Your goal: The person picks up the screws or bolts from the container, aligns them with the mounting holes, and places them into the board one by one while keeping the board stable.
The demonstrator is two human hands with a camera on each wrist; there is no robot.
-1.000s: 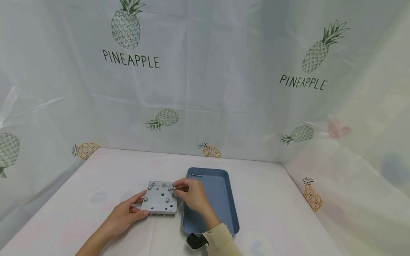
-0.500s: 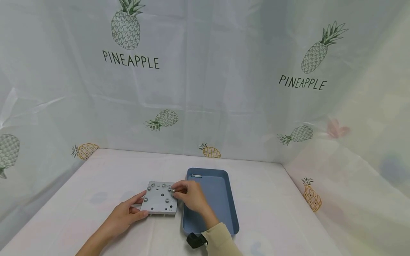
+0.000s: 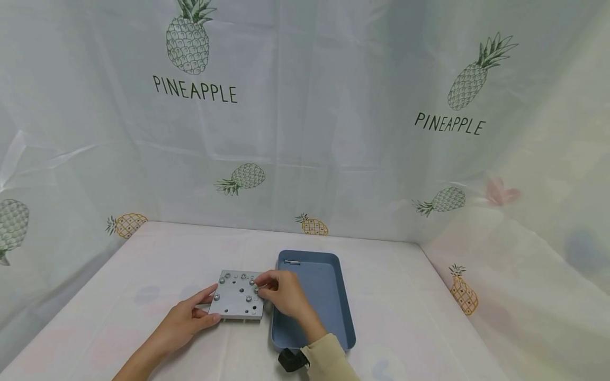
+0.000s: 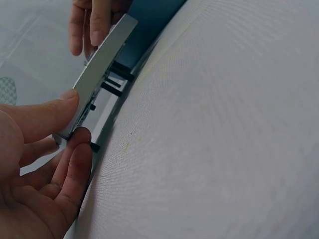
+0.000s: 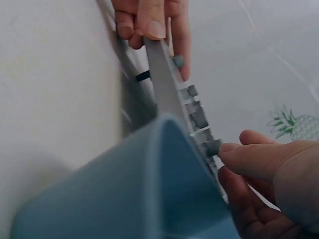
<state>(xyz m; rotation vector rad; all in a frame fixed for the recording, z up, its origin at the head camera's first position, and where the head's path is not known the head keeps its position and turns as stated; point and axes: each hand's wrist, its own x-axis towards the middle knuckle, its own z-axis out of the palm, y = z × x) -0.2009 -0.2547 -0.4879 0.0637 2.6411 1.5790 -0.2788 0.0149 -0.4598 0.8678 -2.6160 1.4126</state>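
Note:
A square silver metal plate (image 3: 233, 302) with holes and several socket-head bolts (image 3: 249, 299) in its top lies left of the blue tray. My left hand (image 3: 183, 321) grips its left edge, thumb on top at the near corner and fingers beneath, as the left wrist view shows. Bolt shanks (image 4: 111, 89) stick out under the plate, which stands raised off the cloth. At the plate's right edge my right hand (image 3: 287, 296) pinches a bolt (image 5: 213, 148) by its head between thumb and fingers. The lower part of that bolt is hidden.
The blue rectangular tray (image 3: 329, 307) stands right beside the plate, under my right forearm. Loose bolts (image 3: 293, 262) lie at its far left corner. A black device (image 3: 292, 360) sits on my right wrist. Behind the white-covered table hangs a pineapple-print curtain (image 3: 305, 132).
My right hand, with the bolt, has shifted slightly toward me along the plate's right side. The left hand and the plate have stayed in place.

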